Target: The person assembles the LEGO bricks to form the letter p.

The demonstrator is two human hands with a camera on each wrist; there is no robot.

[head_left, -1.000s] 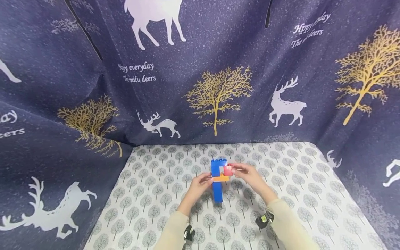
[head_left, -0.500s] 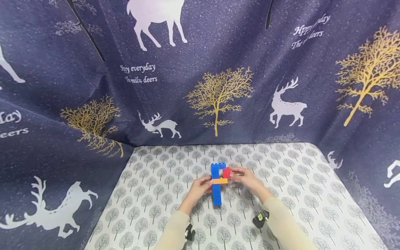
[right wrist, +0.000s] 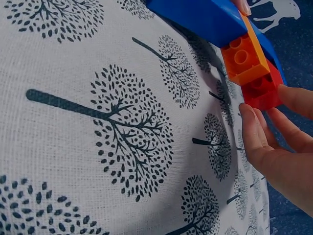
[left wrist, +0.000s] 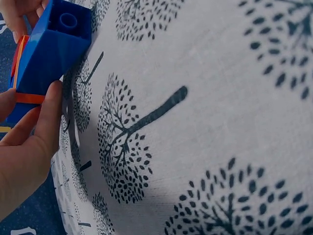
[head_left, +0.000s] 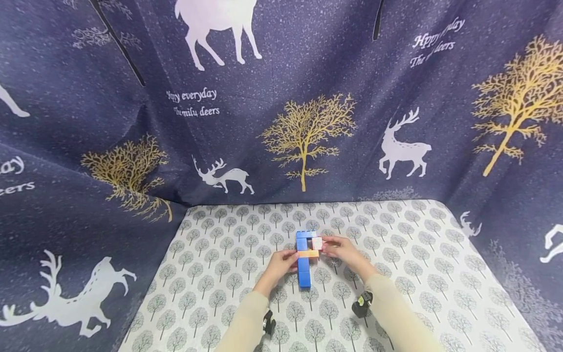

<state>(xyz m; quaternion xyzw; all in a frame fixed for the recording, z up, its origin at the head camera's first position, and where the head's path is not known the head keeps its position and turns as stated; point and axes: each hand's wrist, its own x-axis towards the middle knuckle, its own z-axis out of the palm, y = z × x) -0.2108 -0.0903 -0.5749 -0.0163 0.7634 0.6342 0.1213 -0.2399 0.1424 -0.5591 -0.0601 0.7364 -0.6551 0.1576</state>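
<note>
A P-shaped model of toy building bricks is held above the cloth, with a column of blue bricks, an orange brick across its middle and a red brick at its right. My left hand pinches the model from the left, thumb and fingers at the orange brick's end. The right hand pinches the red brick between thumb and fingers. In the right wrist view, the red brick sits against the orange brick; whether they are fully joined I cannot tell. The left wrist view shows a hollow blue brick end.
A white cloth with grey tree prints covers the table. Behind and beside it hangs a dark blue curtain with deer and gold trees. Black wrist cameras sit at both sleeves.
Both hands and the brick model have come slightly lower and left since a second ago. The red brick stays in the right hand's pinch, and the left hand keeps its hold.
</note>
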